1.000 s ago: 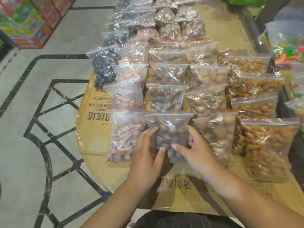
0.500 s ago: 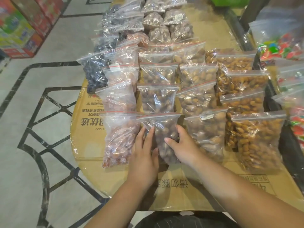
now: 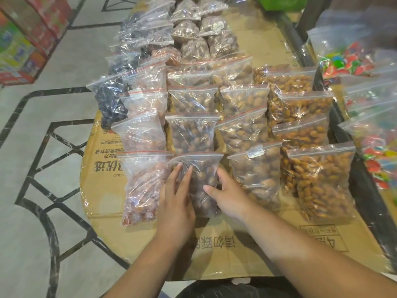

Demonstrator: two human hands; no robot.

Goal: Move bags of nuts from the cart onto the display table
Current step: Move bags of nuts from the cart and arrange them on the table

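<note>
Bag of nuts (image 3: 204, 168), front row, desk (image 3: 214, 254).
Left hand (image 3: 176, 203) is pressing it flat-fingered; right hand (image 3: 229, 196) is gripping its right edge.

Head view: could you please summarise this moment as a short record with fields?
Surface: cardboard-covered table
Stock: rows of clear zip bags of nuts
Handled item: front bag of dark nuts
Left hand: fingers flat on its left side
Right hand: holds its right edge, thumb in front
Neighbours: bag of reddish nuts left, labelled bag right
</note>
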